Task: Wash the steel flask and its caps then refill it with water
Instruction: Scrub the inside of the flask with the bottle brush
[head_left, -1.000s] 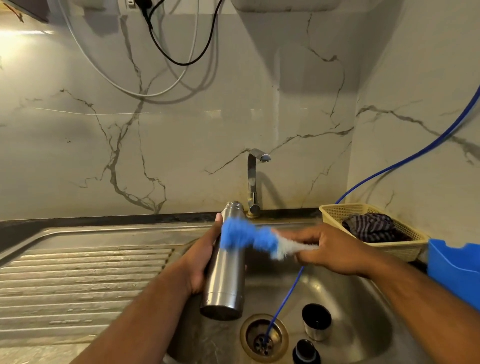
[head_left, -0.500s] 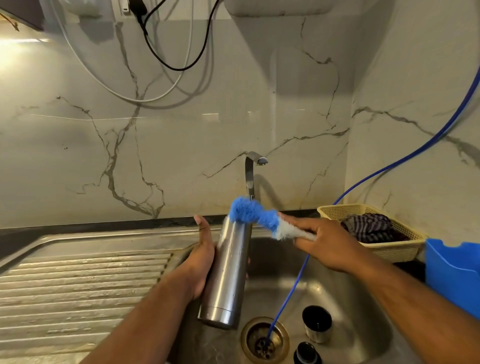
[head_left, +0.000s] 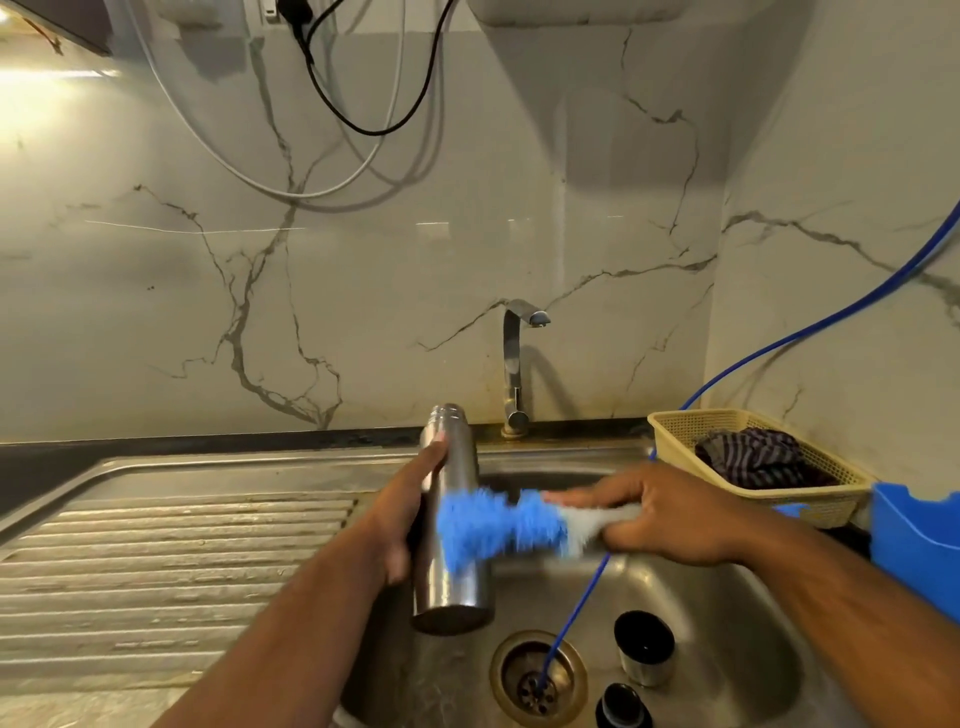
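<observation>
Head view.

Risks:
- The flask (head_left: 457, 592) is held one-handed over the sink (head_left: 727, 613). A wet steel wall plus sideways brush pressure could make it slip. If dropped, it would likely hit the drain (head_left: 537, 675) or the hose (head_left: 576, 608) at its 5 o'clock.
- The caps (head_left: 644, 647) (head_left: 623, 706), at the drain's 3 and 5 o'clock, could be knocked over.
- No water is seen at the tap (head_left: 514, 364), so soap may be left on.

Grip:
- The left hand (head_left: 410, 514) is wrapped round the flask's mid-body from 9 o'clock.
- The right hand (head_left: 670, 514) is clamped on the pale handle of the brush (head_left: 493, 525). Its blue bristles are pressed on the flask from 3 o'clock.

Flask: plain brushed steel, uncapped. The neck is at 12 o'clock, near upright, with the base tipped toward the viewer. No dents are seen.
</observation>
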